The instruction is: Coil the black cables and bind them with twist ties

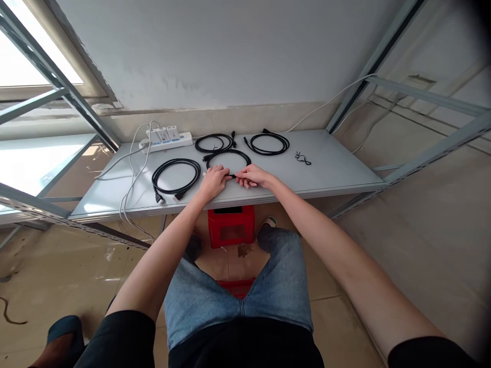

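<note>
A coiled black cable (228,155) lies on the grey shelf (337,168) near its front edge. My left hand (214,180) and my right hand (252,177) meet at the coil's near side, fingers pinched on the cable between them. Another black coil (176,175) lies just left of my left hand. Two more black coils, one at the back middle (214,142) and one to its right (268,143), lie behind.
A white power strip (165,139) with plugged-in adapters and white cords sits at the back left. A small black twist tie (303,159) lies to the right. A red stool (230,225) stands under the shelf between my knees. Metal shelf posts rise at both sides.
</note>
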A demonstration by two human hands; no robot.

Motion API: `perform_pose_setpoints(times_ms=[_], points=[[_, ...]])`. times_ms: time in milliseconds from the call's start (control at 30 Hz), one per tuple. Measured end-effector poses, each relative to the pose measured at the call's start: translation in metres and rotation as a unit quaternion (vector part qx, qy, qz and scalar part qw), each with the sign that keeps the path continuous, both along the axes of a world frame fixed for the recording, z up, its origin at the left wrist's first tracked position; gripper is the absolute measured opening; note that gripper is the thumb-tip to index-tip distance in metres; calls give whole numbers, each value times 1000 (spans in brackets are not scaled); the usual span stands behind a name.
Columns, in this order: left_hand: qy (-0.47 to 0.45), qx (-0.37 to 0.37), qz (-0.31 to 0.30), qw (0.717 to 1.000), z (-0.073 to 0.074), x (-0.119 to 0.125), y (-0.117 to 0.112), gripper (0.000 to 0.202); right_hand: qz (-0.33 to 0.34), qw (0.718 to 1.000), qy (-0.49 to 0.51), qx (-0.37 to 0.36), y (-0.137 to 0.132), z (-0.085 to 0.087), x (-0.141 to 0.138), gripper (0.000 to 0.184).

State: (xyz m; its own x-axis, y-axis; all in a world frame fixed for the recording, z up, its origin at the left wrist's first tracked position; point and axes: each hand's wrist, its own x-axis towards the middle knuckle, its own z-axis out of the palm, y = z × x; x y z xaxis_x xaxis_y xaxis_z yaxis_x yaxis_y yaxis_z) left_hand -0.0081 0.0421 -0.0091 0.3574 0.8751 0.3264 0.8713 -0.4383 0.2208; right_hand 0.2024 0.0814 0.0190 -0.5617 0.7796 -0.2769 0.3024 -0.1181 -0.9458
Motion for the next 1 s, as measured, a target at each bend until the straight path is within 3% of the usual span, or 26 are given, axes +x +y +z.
perform_pose_setpoints(times_ms=[200, 1000], points=[[12, -1, 5, 1000, 3, 1, -2, 25, -20, 1000, -6, 16, -4, -3, -3, 39], [2, -12, 4, 1000, 1, 1, -1, 27, 9, 999, -3, 30, -6, 2, 4, 42]])
